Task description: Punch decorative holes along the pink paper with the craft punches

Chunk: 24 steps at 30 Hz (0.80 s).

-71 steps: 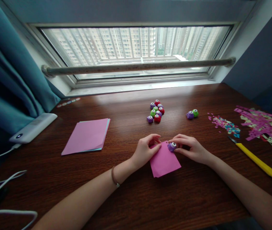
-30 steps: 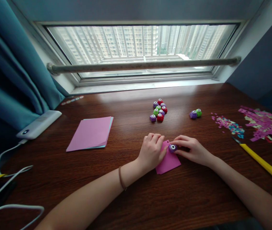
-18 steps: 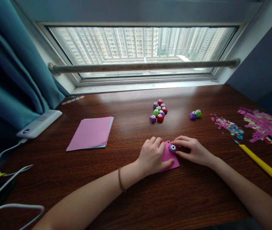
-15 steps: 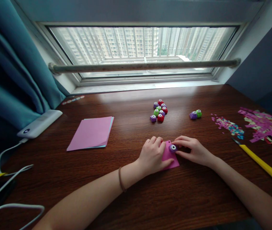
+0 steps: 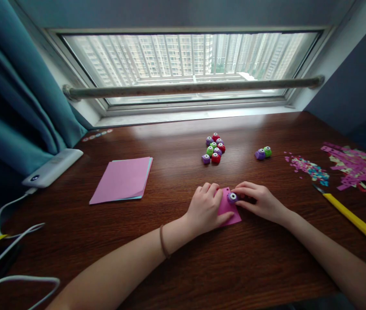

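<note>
A small sheet of pink paper [image 5: 230, 218] lies on the desk under my left hand [image 5: 205, 207], whose fingers and thumb close over its left part. At the sheet's right edge sits a purple craft punch [image 5: 232, 197] with a star on its white top. My right hand [image 5: 260, 201] grips the punch from the right between thumb and fingers. Small dark holes show in the paper near its top corner, just above the punch. The left fingertips are partly hidden from view.
Several craft punches [image 5: 214, 148] stand in a group behind my hands, with two more [image 5: 263, 153] to the right. Paper confetti [image 5: 310, 168], paper strips [image 5: 352, 165] and a yellow-handled craft knife [image 5: 352, 217] lie right. A paper stack [image 5: 121, 180] and white power bank [image 5: 54, 167] are left.
Both hands stay in nearly the same place, holding the paper and the punch. The view has shifted very slightly.
</note>
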Available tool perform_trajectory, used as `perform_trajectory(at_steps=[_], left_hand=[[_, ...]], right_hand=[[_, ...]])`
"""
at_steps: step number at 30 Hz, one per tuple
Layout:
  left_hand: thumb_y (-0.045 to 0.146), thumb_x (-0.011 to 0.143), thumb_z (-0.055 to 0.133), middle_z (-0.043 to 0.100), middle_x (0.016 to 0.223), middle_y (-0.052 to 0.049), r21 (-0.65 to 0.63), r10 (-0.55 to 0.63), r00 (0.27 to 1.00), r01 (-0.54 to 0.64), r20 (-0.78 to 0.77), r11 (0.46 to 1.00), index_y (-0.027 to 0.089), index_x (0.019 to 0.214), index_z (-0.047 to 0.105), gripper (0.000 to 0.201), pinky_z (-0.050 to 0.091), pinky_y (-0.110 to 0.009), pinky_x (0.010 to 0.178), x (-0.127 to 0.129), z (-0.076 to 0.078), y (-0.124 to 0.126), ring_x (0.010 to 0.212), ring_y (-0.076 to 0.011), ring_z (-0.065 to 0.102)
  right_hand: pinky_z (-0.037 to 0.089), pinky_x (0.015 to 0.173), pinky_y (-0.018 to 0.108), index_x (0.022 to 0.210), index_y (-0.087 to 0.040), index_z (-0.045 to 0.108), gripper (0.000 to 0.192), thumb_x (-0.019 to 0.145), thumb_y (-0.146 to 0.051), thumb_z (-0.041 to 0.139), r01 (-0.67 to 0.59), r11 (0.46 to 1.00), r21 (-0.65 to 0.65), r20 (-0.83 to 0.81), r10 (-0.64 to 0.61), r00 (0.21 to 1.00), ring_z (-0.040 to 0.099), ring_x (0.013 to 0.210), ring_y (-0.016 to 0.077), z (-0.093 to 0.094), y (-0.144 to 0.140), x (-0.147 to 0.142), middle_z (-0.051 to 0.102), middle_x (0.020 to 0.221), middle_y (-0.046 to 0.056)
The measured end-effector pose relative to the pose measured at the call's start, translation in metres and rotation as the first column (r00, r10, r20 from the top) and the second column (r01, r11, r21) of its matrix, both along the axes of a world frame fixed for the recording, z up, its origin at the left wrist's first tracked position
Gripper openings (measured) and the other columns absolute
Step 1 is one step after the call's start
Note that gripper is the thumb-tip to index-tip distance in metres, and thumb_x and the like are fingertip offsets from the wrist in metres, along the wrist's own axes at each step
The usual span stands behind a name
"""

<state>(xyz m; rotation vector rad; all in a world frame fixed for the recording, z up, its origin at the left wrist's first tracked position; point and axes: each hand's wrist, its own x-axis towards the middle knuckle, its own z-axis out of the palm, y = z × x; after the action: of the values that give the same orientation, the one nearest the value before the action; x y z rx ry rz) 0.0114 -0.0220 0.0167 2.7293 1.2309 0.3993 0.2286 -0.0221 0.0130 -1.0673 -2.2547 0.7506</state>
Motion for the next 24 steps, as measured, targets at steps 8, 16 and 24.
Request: perform_trajectory(at_steps=[8,16,24], left_hand=[[0.065,0.078,0.044,0.052,0.104,-0.011,0.005,-0.005,1.000,0.005,-0.002,1.000,0.013,0.102,0.054,0.058,0.040,-0.040,0.081,0.0001,0.0009,0.0001,0.094,-0.0264,0.046],[0.061,0.080,0.043,0.053,0.104,-0.013,0.062,-0.012,1.000,0.012,-0.002,0.998,0.013,0.103,0.055,0.055,0.040,-0.040,0.078,0.0000,-0.0019,-0.0013,0.094,-0.0268,0.047],[0.050,0.085,0.046,0.043,0.133,-0.014,0.302,-0.056,0.993,0.021,0.108,0.953,0.013,0.128,0.043,0.057,0.030,-0.048,0.096,-0.0029,-0.0070,-0.0029,0.122,-0.0317,0.034]], right_hand=[[0.045,0.078,0.026,0.106,-0.020,0.059,0.024,0.083,-0.015,0.060,0.000,1.000,0.001,0.002,0.000,1.000,0.054,0.086,0.0145,0.0017,0.0016,-0.0008,0.056,0.100,0.004],[0.047,0.077,0.028,0.109,-0.021,0.058,0.025,0.084,-0.018,0.058,-0.001,1.000,0.012,0.004,0.001,1.000,0.055,0.085,0.0159,0.0017,0.0006,-0.0006,0.057,0.098,0.004],[0.047,0.073,0.031,0.124,-0.019,0.049,0.039,0.086,-0.028,0.054,-0.023,0.965,0.262,0.170,-0.023,0.985,0.054,0.084,0.0186,0.0061,-0.0040,0.0044,0.053,0.100,0.009]])
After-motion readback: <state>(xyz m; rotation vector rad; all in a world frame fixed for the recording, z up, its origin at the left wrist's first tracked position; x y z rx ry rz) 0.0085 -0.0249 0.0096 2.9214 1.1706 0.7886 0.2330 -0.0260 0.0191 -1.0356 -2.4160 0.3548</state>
